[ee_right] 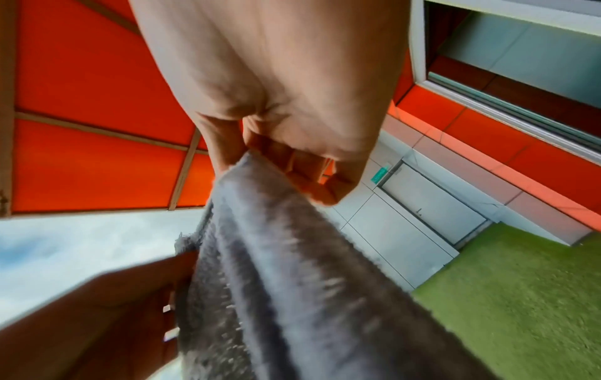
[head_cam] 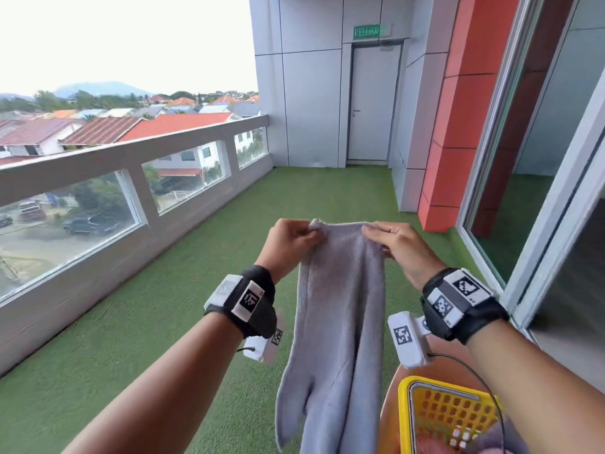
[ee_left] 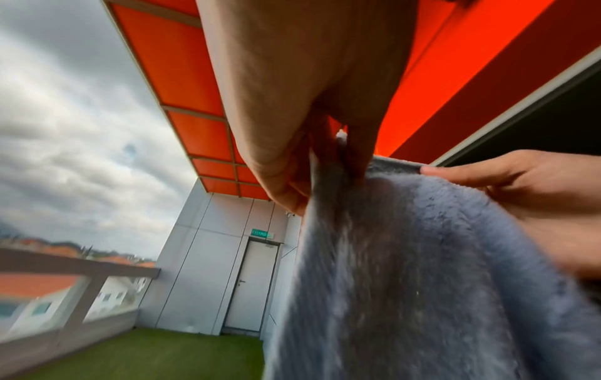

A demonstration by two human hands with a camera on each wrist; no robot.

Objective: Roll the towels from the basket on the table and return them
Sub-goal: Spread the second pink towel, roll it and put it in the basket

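Observation:
A grey-blue towel (head_cam: 340, 309) hangs lengthwise in the air in front of me, held up by its top edge. My left hand (head_cam: 294, 239) pinches the top left corner, and in the left wrist view that hand (ee_left: 328, 164) clamps the towel (ee_left: 406, 282) between thumb and fingers. My right hand (head_cam: 389, 239) pinches the top edge a short way to the right; the right wrist view shows this hand (ee_right: 260, 159) curled round the towel (ee_right: 276, 270). A yellow perforated basket (head_cam: 448, 417) sits at the lower right on a brown table (head_cam: 391, 407), with more cloth inside.
I stand on a balcony with green artificial turf (head_cam: 163, 322). A low wall with glass panes (head_cam: 98, 204) runs along the left. A white door (head_cam: 373, 103) closes the far end, and sliding glass doors (head_cam: 540, 191) line the right.

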